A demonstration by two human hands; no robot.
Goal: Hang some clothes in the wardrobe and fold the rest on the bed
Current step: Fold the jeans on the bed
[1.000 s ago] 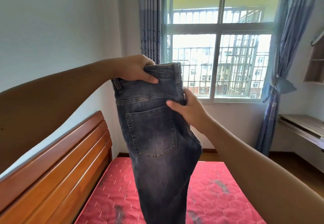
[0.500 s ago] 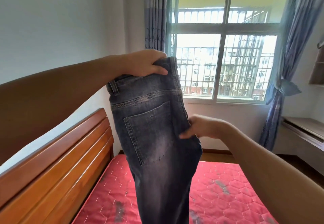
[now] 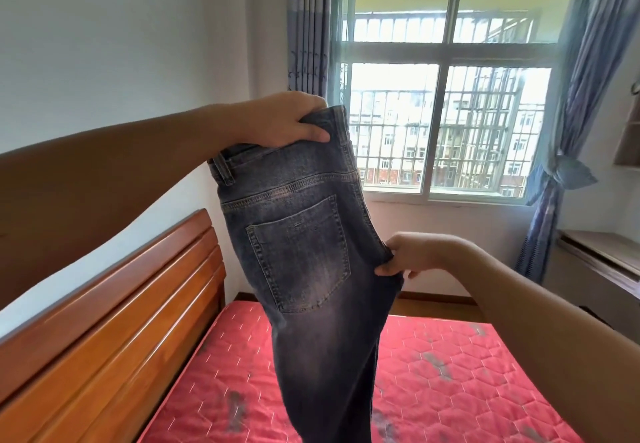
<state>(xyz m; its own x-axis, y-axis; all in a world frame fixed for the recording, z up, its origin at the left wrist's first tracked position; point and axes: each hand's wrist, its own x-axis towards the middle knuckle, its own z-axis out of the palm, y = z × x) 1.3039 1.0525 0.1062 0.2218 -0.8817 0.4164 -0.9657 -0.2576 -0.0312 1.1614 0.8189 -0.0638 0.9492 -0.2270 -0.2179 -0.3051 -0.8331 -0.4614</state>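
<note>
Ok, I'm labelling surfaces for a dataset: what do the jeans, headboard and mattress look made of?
Jeans: faded grey-blue denim, judging by the contrast stitching and patch pocket. Headboard: wood, apparently, with glossy orange-brown varnish that shows highlights; possibly veneer. Mattress: red quilted fabric, matte, stitched in hexagons, with dark smudges.
</note>
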